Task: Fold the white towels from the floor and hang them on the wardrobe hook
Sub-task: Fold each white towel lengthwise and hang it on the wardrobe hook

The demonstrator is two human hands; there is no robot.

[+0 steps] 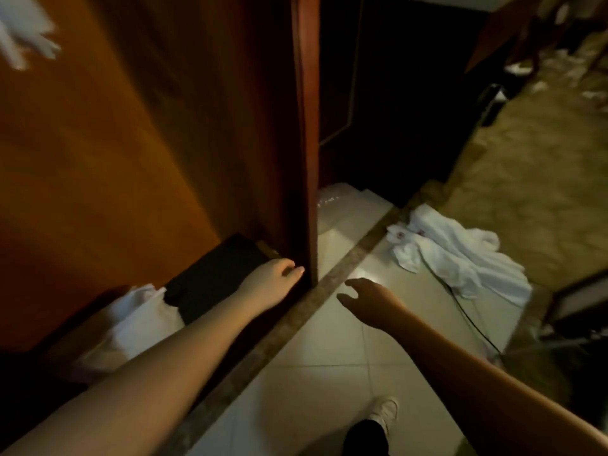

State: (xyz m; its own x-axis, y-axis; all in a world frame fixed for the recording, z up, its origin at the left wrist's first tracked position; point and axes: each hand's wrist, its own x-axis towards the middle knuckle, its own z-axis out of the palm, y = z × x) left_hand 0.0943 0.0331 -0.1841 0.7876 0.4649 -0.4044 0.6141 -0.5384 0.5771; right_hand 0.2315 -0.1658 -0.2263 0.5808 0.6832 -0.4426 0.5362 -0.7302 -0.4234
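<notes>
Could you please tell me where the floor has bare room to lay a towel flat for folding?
Bare tiles lie between the right hand, the brown floor strip and the shoe. It is crowded farther right, where the crumpled white towels and a black cable lie.

White towels (460, 255) lie in a crumpled heap on the pale tiled floor (329, 373), unfolded, right at the edge where tile meets the brownish carpet. Small reddish marks show near the heap's left end; can't tell what they are. Another white cloth (26, 31) is blurred at the top left corner, up against the wardrobe's (148, 126) brown wooden side. Hook not visible.
</notes>
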